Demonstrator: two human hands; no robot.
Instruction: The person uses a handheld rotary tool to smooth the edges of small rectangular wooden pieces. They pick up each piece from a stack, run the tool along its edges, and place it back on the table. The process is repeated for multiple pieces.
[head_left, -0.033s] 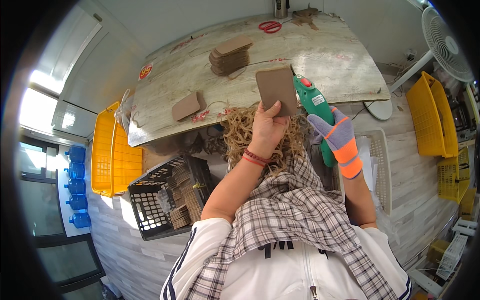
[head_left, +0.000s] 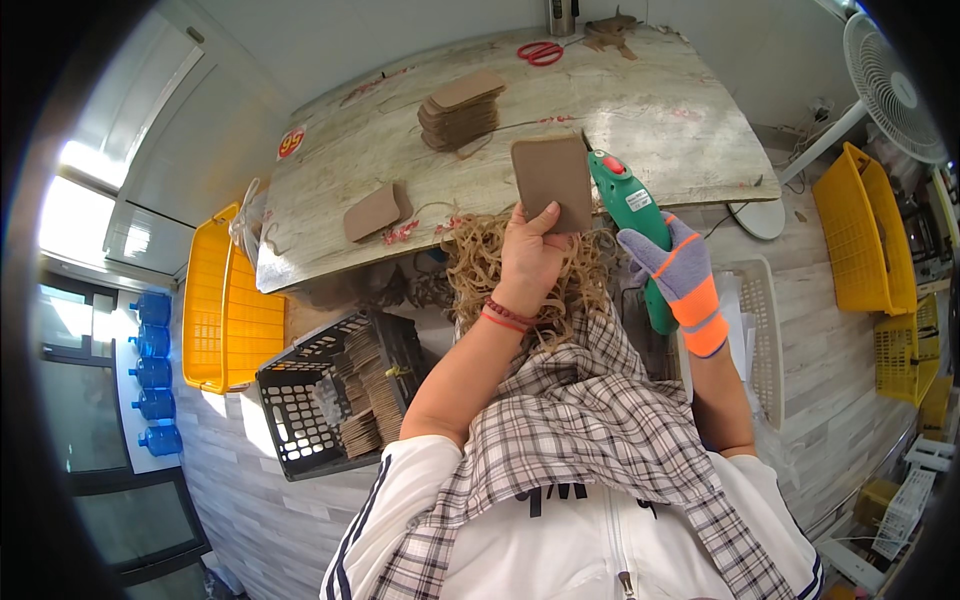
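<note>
My bare left hand (head_left: 535, 255) grips the lower part of a flat brown piece (head_left: 550, 180) with rounded corners, thumb on its face. My right hand (head_left: 680, 280), in a grey and orange glove, is wrapped round a green handheld power tool (head_left: 625, 190) with a red button. The tool's dark tip is close against the piece's right edge; whether it touches I cannot tell. Below the left hand, a heap of curly tan trimmings (head_left: 480, 265) lies over my lap. A stack of similar brown pieces (head_left: 460, 112) and a small group of pieces (head_left: 377, 212) rest on the table.
The worn table (head_left: 350, 130) carries red-handled scissors (head_left: 540, 53) at its far side. A black crate (head_left: 300, 405) with many brown pieces stands at left, beside a yellow basket (head_left: 230, 320). A pale basket (head_left: 765, 340), a white fan (head_left: 890, 85) and yellow crates (head_left: 865, 240) are at right.
</note>
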